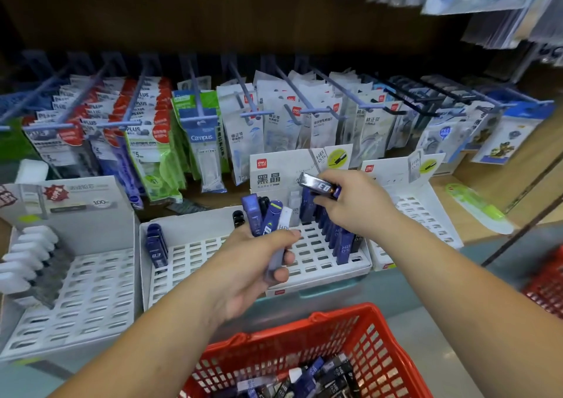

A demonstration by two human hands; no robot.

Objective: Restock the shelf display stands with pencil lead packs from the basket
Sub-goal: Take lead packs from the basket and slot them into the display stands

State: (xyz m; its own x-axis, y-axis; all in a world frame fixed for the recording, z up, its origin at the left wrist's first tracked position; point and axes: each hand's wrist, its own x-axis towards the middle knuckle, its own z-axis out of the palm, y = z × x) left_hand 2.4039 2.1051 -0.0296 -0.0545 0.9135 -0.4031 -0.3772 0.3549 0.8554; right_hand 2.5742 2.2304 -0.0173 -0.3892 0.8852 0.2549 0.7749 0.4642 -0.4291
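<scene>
Red basket [370,344], nearest: loose navy and black lead packs [320,376]. Left hand [249,263]: gripping fanned bundle [265,218] above white slotted stand [316,257]. Right hand [356,205]: pinching single pack [316,186], marked 0.3. Stand card [274,172]: deli, HB 0.5.

You have open slots across the left and near part of the middle stand [313,256]; your left hand [253,263] with its bundle of packs [268,218] hangs over that corner. A row of blue packs [342,245] walls the right side, the header card [274,177] the far side.
</scene>
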